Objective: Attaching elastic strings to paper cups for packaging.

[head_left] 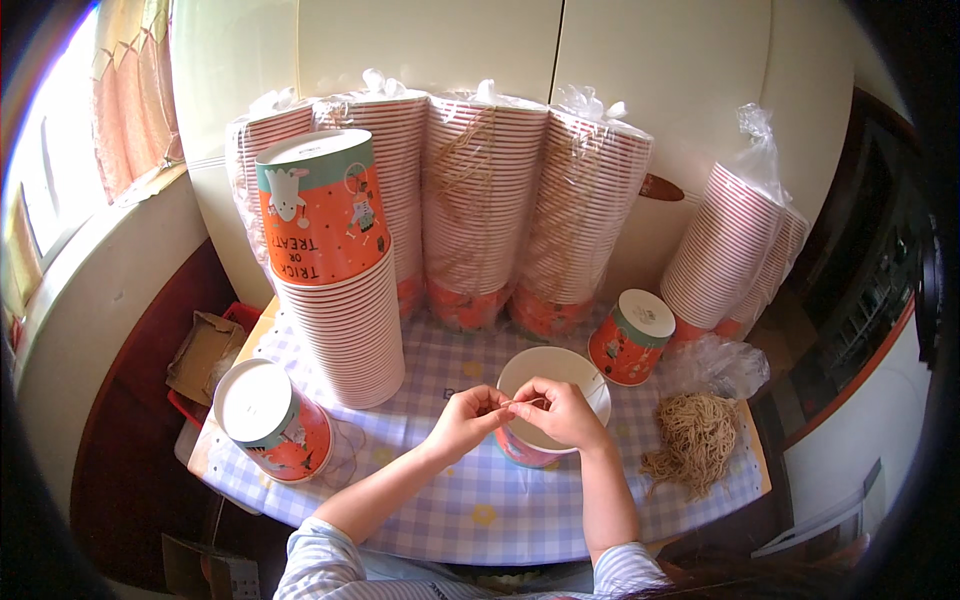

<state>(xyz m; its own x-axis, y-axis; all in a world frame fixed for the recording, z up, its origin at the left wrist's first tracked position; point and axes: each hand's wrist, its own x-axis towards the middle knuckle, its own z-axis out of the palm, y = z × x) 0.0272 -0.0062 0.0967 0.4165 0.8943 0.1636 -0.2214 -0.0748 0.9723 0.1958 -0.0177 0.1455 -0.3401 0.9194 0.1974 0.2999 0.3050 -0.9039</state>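
Checked lilac-and-white cloth covers the small tabletop (470, 500), set against cream cabinet doors. Left hand (467, 418) and right hand (562, 410) meet above an upright orange paper cup with a white inside (545, 375) near the middle of the tabletop; both pinch a thin tan string (522, 403) between fingertips. Loose bundle of tan string (695, 438) lies to the right. Tall stack of nested orange cups (335, 270) stands left; 1 cup on its side (270, 420) lies nearby.
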